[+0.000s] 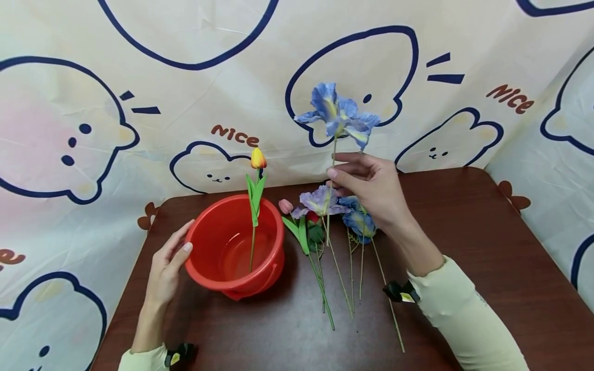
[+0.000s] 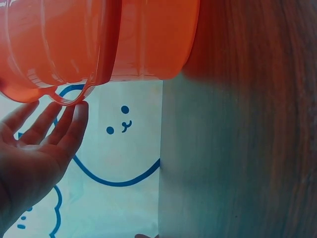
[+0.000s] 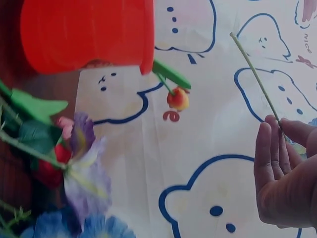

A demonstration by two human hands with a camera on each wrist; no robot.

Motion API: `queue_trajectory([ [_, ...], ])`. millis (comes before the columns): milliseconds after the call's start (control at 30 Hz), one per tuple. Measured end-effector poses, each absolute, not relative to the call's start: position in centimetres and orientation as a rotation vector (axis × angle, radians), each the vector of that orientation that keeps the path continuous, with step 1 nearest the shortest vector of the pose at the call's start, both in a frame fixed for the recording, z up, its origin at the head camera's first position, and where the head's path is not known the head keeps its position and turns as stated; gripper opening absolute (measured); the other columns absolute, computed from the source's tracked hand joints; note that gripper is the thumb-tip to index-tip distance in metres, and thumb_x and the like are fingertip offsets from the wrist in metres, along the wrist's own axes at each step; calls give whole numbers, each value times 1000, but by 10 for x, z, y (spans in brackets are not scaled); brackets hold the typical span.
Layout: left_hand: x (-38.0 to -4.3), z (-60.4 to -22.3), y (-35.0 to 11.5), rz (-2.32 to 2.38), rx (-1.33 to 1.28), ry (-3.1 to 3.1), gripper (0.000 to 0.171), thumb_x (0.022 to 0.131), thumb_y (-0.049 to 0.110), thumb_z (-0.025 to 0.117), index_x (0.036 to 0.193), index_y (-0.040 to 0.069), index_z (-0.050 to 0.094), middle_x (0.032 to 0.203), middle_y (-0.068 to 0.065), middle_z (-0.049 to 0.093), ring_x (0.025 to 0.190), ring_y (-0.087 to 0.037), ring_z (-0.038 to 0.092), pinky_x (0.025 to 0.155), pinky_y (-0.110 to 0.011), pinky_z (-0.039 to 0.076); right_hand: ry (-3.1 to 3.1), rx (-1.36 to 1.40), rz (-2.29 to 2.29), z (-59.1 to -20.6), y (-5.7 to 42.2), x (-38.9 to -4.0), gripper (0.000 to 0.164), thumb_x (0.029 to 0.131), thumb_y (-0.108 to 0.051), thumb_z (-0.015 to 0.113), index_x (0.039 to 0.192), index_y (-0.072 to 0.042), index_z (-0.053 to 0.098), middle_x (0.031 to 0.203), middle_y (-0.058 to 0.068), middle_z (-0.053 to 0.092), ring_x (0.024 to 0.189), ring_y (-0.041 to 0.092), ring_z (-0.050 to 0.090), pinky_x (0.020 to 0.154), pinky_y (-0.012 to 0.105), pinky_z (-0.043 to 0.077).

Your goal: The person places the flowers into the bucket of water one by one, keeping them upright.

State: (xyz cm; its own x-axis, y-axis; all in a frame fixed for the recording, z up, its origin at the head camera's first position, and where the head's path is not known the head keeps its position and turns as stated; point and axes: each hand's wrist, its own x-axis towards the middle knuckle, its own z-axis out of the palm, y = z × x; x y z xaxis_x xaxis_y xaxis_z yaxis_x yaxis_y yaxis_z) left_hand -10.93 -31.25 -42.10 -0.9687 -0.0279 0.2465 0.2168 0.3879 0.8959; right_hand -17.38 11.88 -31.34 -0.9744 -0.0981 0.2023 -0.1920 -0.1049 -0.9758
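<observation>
A blue artificial iris point(image 1: 339, 116) stands upright above the table, its thin stem pinched between thumb and fingers of my right hand point(image 1: 371, 185). In the right wrist view the bare lower stem point(image 3: 255, 77) sticks out past the fingertips. My left hand point(image 1: 162, 270) rests against the left side of a red bucket point(image 1: 274, 268), its fairly straight fingers touching the rim and a side lug point(image 2: 69, 99). A yellow and orange tulip point(image 1: 258, 158) with green leaves stands inside the bucket, its stem reaching down to the bottom.
Several artificial flowers lie on the brown table point(image 1: 441, 232) right of the bucket: a pink tulip point(image 1: 285, 206), a purple iris point(image 1: 320, 201), a red flower point(image 1: 313, 217) and blue flowers point(image 1: 359, 224). Their stems point towards me. A printed cloth point(image 1: 278, 103) hangs behind the table.
</observation>
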Motion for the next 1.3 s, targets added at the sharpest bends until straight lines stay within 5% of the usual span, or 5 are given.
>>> queue_trajectory([
  [267,-107,-424,-315,-1644,-203,-2376,47,110,6,52,157,5,54,141,19,67,115,2,72,90,-13,59,-2015,375,2344,-307,88,-181,37,100,-5,75,136,0,70,98,-1,81,82,16,81,73,35,68],
  [567,-109,-424,-314,-1658,-206,-2388,48,110,8,53,158,7,53,141,19,67,115,0,72,89,-15,60,-2020,410,2371,-312,55,-194,35,99,-8,77,133,-1,70,110,21,78,82,17,81,75,38,68],
  [1033,-108,-425,-314,-1643,-180,-2412,49,110,12,54,159,10,53,142,22,64,116,3,71,89,-15,60,-2118,362,2389,-338,13,-208,32,98,-9,78,128,-2,71,113,17,75,90,28,81,78,38,68],
  [1300,-109,-425,-315,-1642,-190,-2403,49,110,11,54,159,10,53,142,21,65,118,2,70,90,-15,60,-2178,395,2366,-355,3,-207,30,98,-9,77,126,1,70,107,16,74,73,21,73,56,22,58],
])
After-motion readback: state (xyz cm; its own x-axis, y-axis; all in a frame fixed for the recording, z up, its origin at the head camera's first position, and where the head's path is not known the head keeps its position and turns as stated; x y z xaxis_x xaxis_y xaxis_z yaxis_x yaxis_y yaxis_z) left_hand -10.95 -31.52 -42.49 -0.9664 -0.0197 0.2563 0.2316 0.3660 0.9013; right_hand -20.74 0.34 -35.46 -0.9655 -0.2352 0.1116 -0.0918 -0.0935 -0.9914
